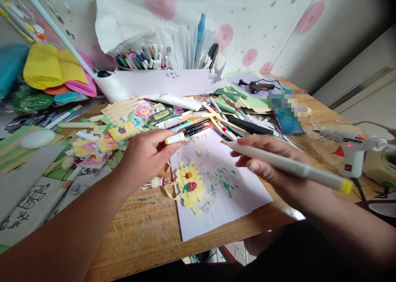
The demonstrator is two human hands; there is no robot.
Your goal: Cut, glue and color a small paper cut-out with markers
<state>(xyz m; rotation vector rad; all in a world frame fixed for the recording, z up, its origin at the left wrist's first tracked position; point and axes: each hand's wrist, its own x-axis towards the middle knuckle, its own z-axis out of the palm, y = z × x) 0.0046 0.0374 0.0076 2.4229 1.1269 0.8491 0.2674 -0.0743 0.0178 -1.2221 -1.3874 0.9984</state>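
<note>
Between the thumb and fingers of my left hand (148, 154) is a white marker cap (175, 138) with a yellow band. My right hand (269, 158) grips a white marker (287, 163), its uncapped tip pointing left toward the cap and its yellow end to the right. Cap and marker are apart, both above a white sheet (247, 199) with green and dark smudges. On the sheet's left part lies a yellow paper cutout (194, 195) with a red strawberry-like drawing and a small orange one.
Paper scraps, pencils and painted cutouts (122, 131) crowd the desk behind and left. A white holder (154, 81) full of markers stands at the back. A phone (287, 119) and a white glue gun (352, 145) are at the right.
</note>
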